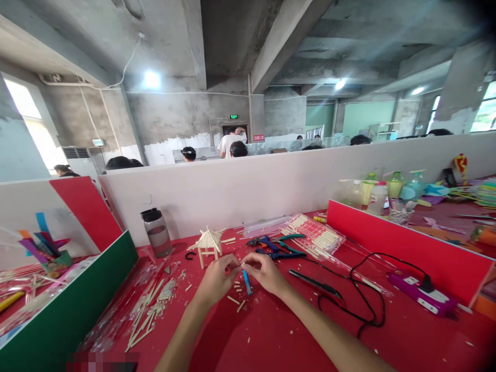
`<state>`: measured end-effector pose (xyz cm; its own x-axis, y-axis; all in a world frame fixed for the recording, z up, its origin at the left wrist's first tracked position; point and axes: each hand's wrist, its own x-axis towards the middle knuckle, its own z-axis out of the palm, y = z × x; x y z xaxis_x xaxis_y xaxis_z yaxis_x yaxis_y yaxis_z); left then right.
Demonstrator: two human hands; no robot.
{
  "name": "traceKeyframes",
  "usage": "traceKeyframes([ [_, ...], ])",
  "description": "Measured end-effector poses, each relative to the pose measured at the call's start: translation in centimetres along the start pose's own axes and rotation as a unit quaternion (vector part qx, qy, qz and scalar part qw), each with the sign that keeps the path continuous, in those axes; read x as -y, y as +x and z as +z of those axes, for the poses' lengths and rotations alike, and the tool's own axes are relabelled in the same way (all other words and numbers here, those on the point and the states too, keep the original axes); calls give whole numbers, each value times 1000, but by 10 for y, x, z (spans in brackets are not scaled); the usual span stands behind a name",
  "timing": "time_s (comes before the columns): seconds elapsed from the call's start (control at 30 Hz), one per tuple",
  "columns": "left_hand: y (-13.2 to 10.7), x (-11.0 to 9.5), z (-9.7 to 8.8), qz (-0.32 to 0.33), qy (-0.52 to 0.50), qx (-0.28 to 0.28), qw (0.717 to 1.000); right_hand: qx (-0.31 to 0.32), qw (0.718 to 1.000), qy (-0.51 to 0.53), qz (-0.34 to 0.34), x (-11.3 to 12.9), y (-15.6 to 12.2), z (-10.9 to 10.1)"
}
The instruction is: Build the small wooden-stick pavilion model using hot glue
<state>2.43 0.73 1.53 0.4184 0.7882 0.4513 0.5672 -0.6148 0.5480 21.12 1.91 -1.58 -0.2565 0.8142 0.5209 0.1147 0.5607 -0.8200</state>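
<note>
Both my hands meet over the red table [271,336]. My left hand [217,279] is closed in a pinch on a small pale piece too small to name. My right hand [265,271] is closed round a thin blue tool [247,282] whose tip points down at the table. Just beyond my left hand stands a small wooden stick pavilion [208,243]. Short stick offcuts [236,302] lie under my hands.
A dark water bottle [156,232] stands back left. Blue pliers and cutters [277,247], a pack of sticks [313,235], a black cable [364,299] and a purple power strip [420,292] lie to the right. Loose sticks [149,310] lie left. Red dividers flank the desk; people sit beyond.
</note>
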Motion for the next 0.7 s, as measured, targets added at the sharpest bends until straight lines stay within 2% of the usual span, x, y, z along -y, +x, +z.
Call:
traceKeyframes([
  [0.27,1,-2,0,-32,-36,9,999,-11,1000,10,21,-1,1,0],
  [0.53,-1,4,-1,-45,-87,45,994,15,997,52,59,-10,2,-2],
  [0.7,1,5,2,-59,-81,45,994,15,996,63,69,-7,3,-2],
])
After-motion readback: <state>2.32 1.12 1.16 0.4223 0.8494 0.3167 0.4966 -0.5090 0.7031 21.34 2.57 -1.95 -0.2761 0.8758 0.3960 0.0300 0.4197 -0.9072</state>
